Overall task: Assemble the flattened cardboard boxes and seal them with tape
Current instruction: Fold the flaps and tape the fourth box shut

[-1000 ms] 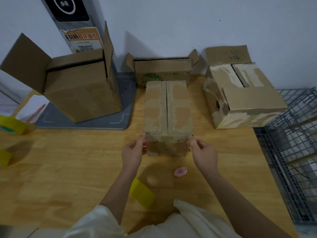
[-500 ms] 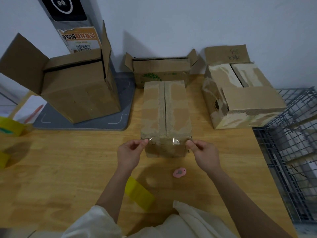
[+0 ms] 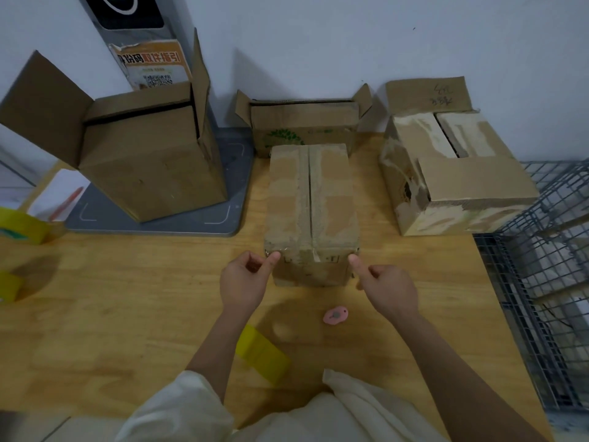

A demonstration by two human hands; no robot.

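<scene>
The cardboard box (image 3: 312,212) stands mid-desk (image 3: 127,298), long axis running near to far. The left hand (image 3: 245,282) and right hand (image 3: 387,290) flank its near top corners, apparently each pinching one end of clear tape across that edge.

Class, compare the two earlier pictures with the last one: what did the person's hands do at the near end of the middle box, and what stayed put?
Both hands drew back slightly from the middle box. The left hand now presses its thumb on the near left corner; the right hand points its thumb at the near right corner. The shiny tape strip seen between them half a second ago now lies along the near edge. The other boxes, pink cutter and yellow tape roll stayed put.
</scene>
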